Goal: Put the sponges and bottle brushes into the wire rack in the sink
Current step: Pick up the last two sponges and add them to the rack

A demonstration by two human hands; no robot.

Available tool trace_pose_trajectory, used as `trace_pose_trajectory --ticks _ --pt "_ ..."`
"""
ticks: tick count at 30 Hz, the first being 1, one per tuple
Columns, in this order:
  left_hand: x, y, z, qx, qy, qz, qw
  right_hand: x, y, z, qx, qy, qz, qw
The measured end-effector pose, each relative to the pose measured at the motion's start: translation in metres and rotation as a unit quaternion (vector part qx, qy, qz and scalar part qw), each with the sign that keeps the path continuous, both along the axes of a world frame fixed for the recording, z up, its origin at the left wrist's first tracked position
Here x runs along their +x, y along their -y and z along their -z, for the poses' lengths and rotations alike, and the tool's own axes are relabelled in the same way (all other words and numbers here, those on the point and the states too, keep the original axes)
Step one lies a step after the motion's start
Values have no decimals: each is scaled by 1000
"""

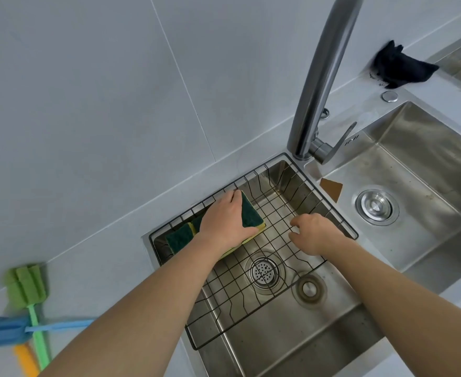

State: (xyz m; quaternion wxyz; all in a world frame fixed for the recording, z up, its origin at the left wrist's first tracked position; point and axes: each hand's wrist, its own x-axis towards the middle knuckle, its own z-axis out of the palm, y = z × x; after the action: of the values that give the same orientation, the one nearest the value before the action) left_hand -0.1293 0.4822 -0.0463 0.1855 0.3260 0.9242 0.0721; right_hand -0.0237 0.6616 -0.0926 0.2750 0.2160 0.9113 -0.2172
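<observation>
Head view: person at a steel sink, both bare forearms reaching in from the near edge.
Bottle brushes: three lie crossed on the counter, well to the left of the left hand and outside the sink; green brush (26,288) has its foam head toward the wall, blue brush (5,331) lies across its handle, orange brush (25,360) shows only a handle end at the frame edge.
Counter (93,268): pale grey, meeting a grey tiled wall behind.
Wire rack (275,202): black, seated in the small sink basin, under both hands.
Sponge, outer (180,239): green scouring face up, yellow beneath, in the rack's left corner, just left of the left hand and touching the second sponge.
Left hand (222,221): palm down, fingers laid over and curled round the far edge of the second sponge, thumb along its near side; it holds that sponge against the rack floor.
Sponge, second (251,214): green over yellow, in the rack, under the left hand.
Drain strainer (263,273): seen through the rack floor, nearer than and between the two hands.
Right hand (315,232): over the rack's right side, fingers bent loosely, holding nothing; fingertips near the rack wires, contact cannot be told.
Tap (322,85): curved steel spout rising beyond the right hand.
Large basin (428,164): right of the right hand.
Black cloth (399,66): on the ledge at the wall, far right.
</observation>
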Motion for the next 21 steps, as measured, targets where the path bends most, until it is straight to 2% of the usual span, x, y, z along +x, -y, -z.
trace_pose_trajectory --ticks 4,10,18,21 --pt "2 16 -13 0 3 4 1000 3 3 -11 19 6 -12 1000" --pt "16 79 -45 -19 37 -54 998 15 21 -42 43 -9 -19 999" --pt "50 172 -63 -81 108 -129 983 36 59 -82 77 -31 -48 995" --pt "65 209 -68 -71 145 -149 976 39 83 -95 87 -40 -69 993"
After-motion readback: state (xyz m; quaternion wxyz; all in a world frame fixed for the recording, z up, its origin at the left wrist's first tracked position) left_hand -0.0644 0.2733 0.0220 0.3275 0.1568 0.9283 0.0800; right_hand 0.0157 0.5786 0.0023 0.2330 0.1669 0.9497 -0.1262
